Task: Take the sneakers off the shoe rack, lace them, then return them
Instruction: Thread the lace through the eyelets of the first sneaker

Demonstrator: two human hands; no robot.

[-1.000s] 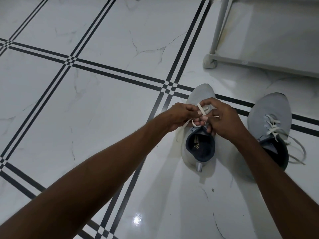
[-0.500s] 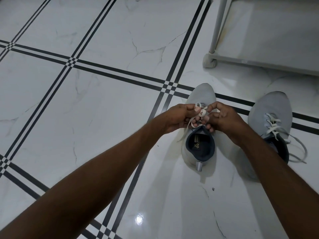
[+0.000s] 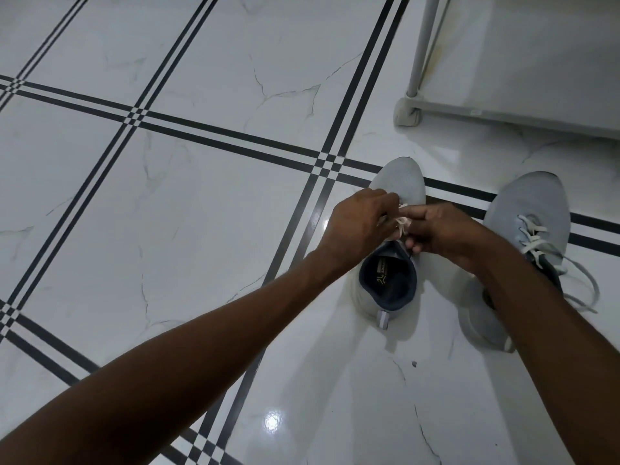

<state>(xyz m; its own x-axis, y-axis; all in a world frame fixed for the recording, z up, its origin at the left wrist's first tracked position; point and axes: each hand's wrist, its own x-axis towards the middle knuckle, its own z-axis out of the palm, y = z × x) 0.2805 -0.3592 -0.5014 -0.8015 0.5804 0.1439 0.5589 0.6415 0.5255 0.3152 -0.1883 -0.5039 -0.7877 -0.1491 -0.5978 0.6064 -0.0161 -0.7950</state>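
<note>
Two grey sneakers stand on the white tiled floor, toes pointing away from me. Over the left sneaker (image 3: 402, 182) my left hand (image 3: 355, 226) and my right hand (image 3: 443, 229) meet, both pinching its white lace (image 3: 402, 223) above the tongue. Most of that lace is hidden by my fingers. The dark opening of this shoe shows below my hands. The right sneaker (image 3: 533, 203) sits beside it, partly behind my right forearm, its white laces threaded and their loose ends trailing on the floor to the right.
The white shoe rack (image 3: 416, 62) stands at the top right, its corner foot on the floor just beyond the sneakers. Black double lines cross the glossy floor (image 3: 167, 196).
My hands have shifted slightly toward the toe and closed tighter around the lace; the loop that stood up between my fingers is now mostly covered.
</note>
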